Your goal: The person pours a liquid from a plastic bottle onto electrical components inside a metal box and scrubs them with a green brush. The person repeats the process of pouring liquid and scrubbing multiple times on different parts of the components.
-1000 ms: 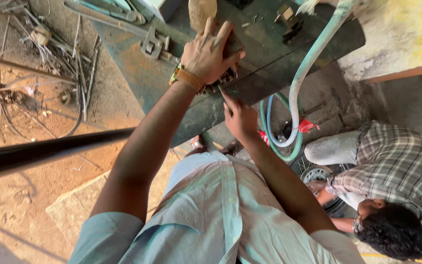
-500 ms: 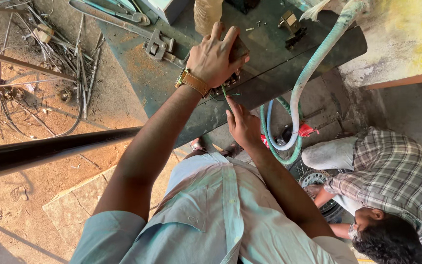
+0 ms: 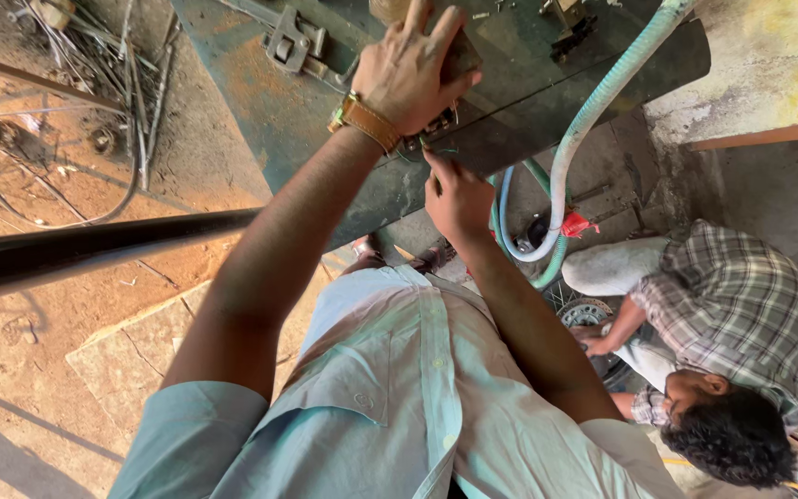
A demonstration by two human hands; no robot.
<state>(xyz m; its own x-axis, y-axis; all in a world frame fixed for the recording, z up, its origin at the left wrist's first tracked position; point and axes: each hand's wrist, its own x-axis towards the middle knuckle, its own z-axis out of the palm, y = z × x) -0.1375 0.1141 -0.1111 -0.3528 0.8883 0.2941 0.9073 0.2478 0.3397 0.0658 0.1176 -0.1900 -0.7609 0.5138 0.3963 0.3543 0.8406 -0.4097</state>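
Dusty earth and cracked stone slabs fill the lower left of the frame, under a dark green metal worktop [image 3: 260,102] that runs across the top. At the worktop's front edge, top centre, sits a small dark block [image 3: 459,57] with a metal fitting beneath it. The left hand [image 3: 408,69], a tan leather watch strap on its wrist, lies spread over the block and presses down, fingers open rather than curled. Just below, the right hand [image 3: 454,194] is closed in a pinch at the edge under the block; what it pinches is too small to tell. Holding the block flat and steady while the lower fingers work looks the sound way to do this, keeping the pinch close to the edge. The worktop is worn, rust-stained steel with a grey clamp [image 3: 290,42] at upper left. A pale ribbed hose [image 3: 593,111] curves down at the right. Bent wire [image 3: 94,83] lies tangled at upper left. A person in a checked shirt [image 3: 741,314] crouches at lower right.
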